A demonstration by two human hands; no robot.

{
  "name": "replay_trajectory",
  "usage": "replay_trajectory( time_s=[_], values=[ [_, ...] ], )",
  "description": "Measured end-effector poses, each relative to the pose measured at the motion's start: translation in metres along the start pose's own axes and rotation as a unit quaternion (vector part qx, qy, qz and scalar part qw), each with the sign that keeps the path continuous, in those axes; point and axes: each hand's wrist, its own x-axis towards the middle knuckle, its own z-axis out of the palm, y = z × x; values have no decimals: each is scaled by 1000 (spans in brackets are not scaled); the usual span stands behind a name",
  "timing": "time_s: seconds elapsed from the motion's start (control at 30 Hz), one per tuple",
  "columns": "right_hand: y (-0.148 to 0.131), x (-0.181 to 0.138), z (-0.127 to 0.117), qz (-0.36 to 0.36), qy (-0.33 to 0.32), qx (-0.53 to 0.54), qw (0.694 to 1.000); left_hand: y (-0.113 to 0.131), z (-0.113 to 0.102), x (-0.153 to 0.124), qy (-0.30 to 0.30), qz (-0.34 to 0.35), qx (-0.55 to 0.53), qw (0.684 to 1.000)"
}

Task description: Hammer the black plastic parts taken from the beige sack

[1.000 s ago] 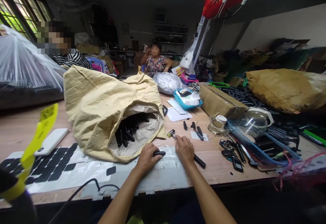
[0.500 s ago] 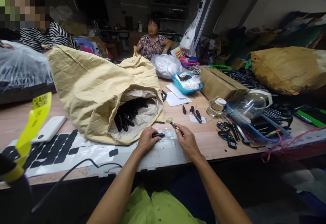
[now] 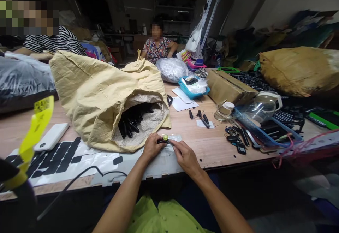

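On the grey sheet (image 3: 161, 164) at the table's front edge, my left hand (image 3: 152, 146) is closed around a small black elongated piece (image 3: 160, 141). My right hand (image 3: 186, 156) pinches the thin shaft of a small tool with a round yellow-green end (image 3: 165, 137). That round end is over the black piece, close to my left fingertips; whether they touch I cannot tell. Just beyond my hands, a beige cloth sack (image 3: 106, 95) lies on its side, its mouth facing me. Several similar long black pieces (image 3: 129, 125) fill the opening.
Black pieces (image 3: 203, 119) lie ahead right, before a glass jar (image 3: 224, 111) and a blue plastic basket (image 3: 280, 139). Car-key-like fobs (image 3: 237, 140) are nearby. To the left are a white flat device (image 3: 52, 136) and black stickers (image 3: 59, 159). Two people sit across the table.
My right hand has moved left, bringing the tool's round end from beside the black piece to over it. My left hand has stayed nearly in place.
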Motion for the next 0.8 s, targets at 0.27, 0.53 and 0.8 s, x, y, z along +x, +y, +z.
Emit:
replay_trajectory(
  time_s=[0.27, 0.53, 0.8],
  values=[
    [8, -1, -7, 16, 26, -11, 999, -2, 4, -1, 18, 6, -7, 1000],
    [30, 13, -9, 33, 28, -64, 997, -1, 4, -3, 11, 4, -4, 1000],
    [77, 59, -14, 108, 38, -296, 948, -4, 6, -3, -1, 14, 16, 1000]
  ],
)
